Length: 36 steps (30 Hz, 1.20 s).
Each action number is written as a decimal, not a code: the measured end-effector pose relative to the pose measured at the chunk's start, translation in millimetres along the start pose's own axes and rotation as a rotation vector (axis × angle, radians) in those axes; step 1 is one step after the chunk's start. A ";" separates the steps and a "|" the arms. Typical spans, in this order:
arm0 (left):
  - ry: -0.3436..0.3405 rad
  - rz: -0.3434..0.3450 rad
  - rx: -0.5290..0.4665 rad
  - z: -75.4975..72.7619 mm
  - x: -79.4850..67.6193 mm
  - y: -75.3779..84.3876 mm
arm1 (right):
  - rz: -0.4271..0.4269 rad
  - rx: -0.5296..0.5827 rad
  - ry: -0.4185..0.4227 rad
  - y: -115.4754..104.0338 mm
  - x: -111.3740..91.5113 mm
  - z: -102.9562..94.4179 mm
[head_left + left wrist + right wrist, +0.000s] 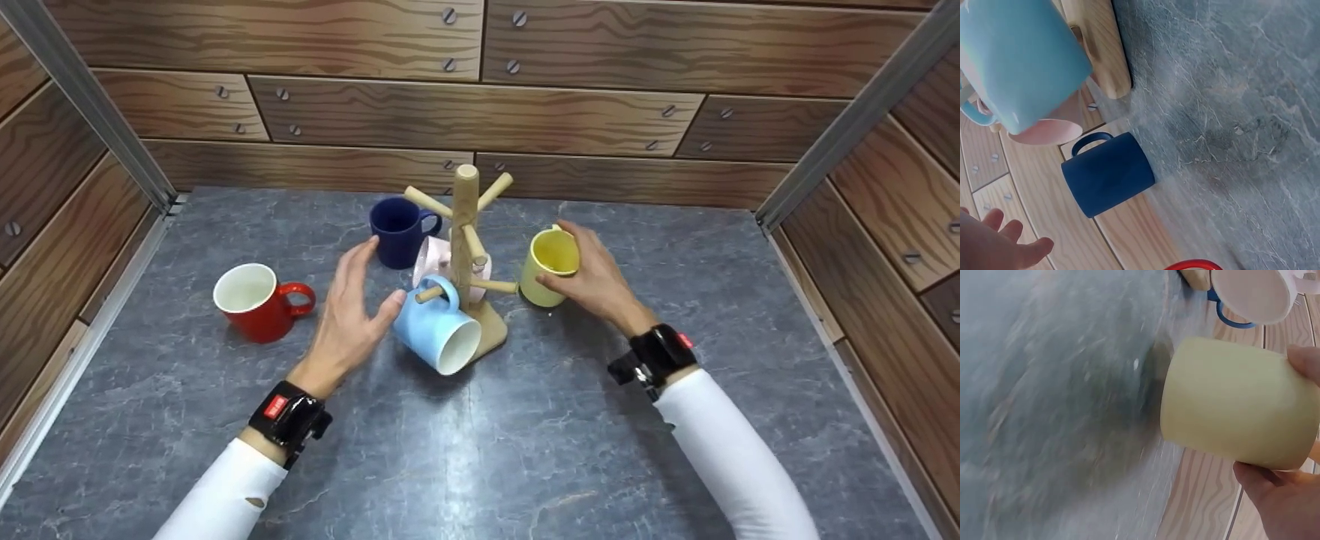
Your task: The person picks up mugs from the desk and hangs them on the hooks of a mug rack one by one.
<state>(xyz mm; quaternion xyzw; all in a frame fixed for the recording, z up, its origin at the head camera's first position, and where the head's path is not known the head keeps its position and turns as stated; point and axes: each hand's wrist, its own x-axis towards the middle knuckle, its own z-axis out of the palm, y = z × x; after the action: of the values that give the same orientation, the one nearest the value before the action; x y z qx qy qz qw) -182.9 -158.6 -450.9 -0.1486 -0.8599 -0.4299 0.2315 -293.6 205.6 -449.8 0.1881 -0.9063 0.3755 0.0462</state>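
A wooden mug tree stands mid-table. From its front left peg a light blue mug hangs by the handle, its mouth tilted down toward me. Behind it, partly hidden by the post, is a pink mug. On the right, my right hand grips a yellow mug near the rim, with thumb and fingers on opposite sides. Whether that mug's base touches the table I cannot tell. My left hand hovers left of the light blue mug, fingers spread and holding nothing.
A dark blue mug stands upright behind the left fingertips. To the left is an upright red mug, its handle pointing right. Bare pegs stick out from the tree. Wood-patterned walls enclose the grey marbled table.
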 end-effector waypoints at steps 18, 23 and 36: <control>-0.005 -0.015 -0.016 1.0 -1.7 -3.6 | -0.066 -0.032 -0.133 8.5 -36.1 -10.5; -0.007 -0.016 -0.014 0.7 -1.1 -3.3 | -0.081 -0.038 -0.143 9.5 -37.0 -10.4; -0.010 -0.019 -0.011 -0.2 -2.4 -4.9 | 0.045 -0.095 -0.153 -3.1 -38.1 -6.3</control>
<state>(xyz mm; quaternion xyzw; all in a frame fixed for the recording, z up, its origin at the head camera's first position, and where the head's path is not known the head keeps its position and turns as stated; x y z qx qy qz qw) -183.0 -161.8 -455.3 -0.1441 -0.8600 -0.4362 0.2221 -257.5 219.7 -451.8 0.1935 -0.9280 0.3175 -0.0226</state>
